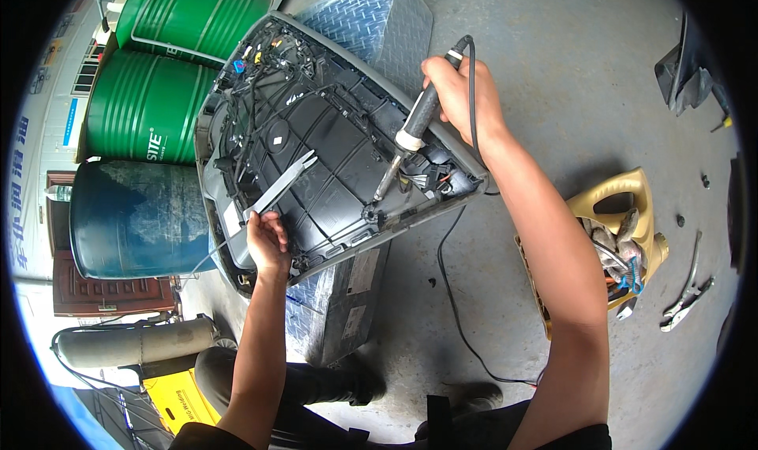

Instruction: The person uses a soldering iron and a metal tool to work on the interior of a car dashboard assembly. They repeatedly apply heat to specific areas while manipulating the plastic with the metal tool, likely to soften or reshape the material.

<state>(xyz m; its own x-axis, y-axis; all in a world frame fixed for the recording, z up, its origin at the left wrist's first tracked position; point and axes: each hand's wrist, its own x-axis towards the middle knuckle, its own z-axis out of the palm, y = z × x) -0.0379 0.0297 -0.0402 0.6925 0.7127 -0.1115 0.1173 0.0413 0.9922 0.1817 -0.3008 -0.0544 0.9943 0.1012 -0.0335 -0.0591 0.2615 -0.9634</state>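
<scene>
The panel point(316, 142) is matt black plastic with a smooth grey rim. The pry tool point(280, 185) looks like dull grey plastic. The iron point(417, 118) has a black rubbery grip and metal tip. Left, the green drums point(150, 106) are glossy painted metal. The floor point(568, 71) is rough concrete.

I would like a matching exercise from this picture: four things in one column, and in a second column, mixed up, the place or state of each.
Things:
1. soldering iron
2. grey pry tool
3. pliers
4. green drums

Places or states:
A. lying on the concrete floor to the person's right
B. held in the right hand, tip down on the door panel
C. standing behind the panel, to the upper left
D. held in the left hand, lying across the black inner side of the panel

Pairs: 1-B, 2-D, 3-A, 4-C
</scene>
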